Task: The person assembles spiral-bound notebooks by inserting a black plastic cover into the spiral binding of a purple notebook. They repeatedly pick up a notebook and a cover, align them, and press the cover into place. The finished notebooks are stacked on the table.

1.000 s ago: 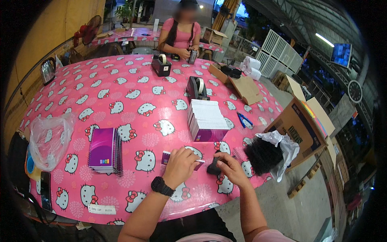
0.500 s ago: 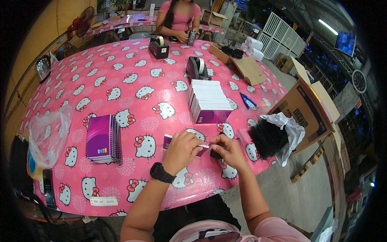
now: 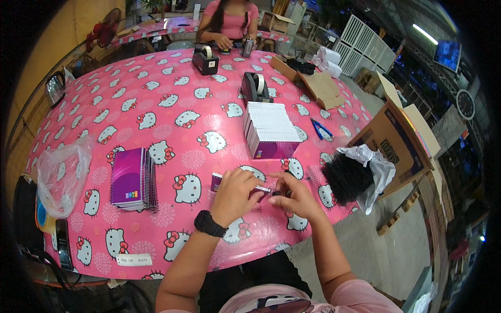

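Observation:
My left hand (image 3: 236, 197), with a black watch on its wrist, grips a small purple notebook (image 3: 216, 181) near the table's front edge. The notebook's other end shows past my fingertips. At that end my right hand (image 3: 298, 199) has its thumb and fingers bent around something small and dark, mostly hidden by the hand. Left of my hands lies a stack of purple spiral notebooks (image 3: 127, 176) with black coils. Beyond my hands stands a row of white page blocks with purple covers (image 3: 271, 128). Black plastic binding coils (image 3: 345, 180) lie heaped to the right.
Crumpled white paper (image 3: 380, 167) and a cardboard box (image 3: 394, 141) are at the right edge. Blue pliers (image 3: 321, 130) lie near two tape dispensers (image 3: 255, 87). A plastic bag (image 3: 63, 175) and a phone (image 3: 63, 243) sit left. Across the table, a person (image 3: 232, 28) handles a small dark object.
My right fingers have lifted and spread a little at the notebook's end; my left hand stays in place. The person opposite has moved one hand left, away from the dark object.

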`<state>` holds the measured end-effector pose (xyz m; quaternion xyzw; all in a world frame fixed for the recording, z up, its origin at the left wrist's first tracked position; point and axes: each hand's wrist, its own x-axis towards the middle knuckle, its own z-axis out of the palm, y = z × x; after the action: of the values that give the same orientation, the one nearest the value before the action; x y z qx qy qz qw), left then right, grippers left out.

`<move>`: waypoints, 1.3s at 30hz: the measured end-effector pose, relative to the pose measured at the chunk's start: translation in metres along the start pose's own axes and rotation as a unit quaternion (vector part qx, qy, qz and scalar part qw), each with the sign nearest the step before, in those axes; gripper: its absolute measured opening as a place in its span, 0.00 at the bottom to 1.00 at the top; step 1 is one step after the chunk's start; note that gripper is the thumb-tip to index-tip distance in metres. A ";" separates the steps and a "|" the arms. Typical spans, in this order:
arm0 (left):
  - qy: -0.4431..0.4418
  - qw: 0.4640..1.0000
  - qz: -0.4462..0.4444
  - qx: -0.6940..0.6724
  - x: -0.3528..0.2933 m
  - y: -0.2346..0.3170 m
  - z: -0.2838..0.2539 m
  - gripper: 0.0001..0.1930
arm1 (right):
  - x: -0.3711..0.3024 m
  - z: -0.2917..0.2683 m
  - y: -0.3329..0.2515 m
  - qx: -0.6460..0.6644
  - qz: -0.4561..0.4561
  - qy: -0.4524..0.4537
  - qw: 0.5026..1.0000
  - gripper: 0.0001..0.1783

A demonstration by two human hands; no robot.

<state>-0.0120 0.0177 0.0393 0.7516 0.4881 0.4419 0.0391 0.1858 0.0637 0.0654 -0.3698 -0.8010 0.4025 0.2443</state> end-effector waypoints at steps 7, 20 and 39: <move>-0.041 0.998 0.047 -0.015 -0.003 0.001 0.005 0.14 | -0.002 -0.005 -0.008 0.145 0.134 -0.067 0.978 0.20; -0.137 0.990 0.028 -0.015 0.000 0.002 -0.006 0.09 | -0.011 -0.032 0.065 -0.244 0.033 -0.012 0.969 0.43; -0.084 0.996 0.004 0.039 -0.004 -0.023 -0.017 0.14 | -0.017 -0.019 0.064 0.286 0.041 -0.037 0.957 0.33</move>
<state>-0.0407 0.0199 0.0360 0.7891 0.4967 0.3581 0.0486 0.2348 0.0854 0.0214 -0.3019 -0.6453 0.6376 0.2929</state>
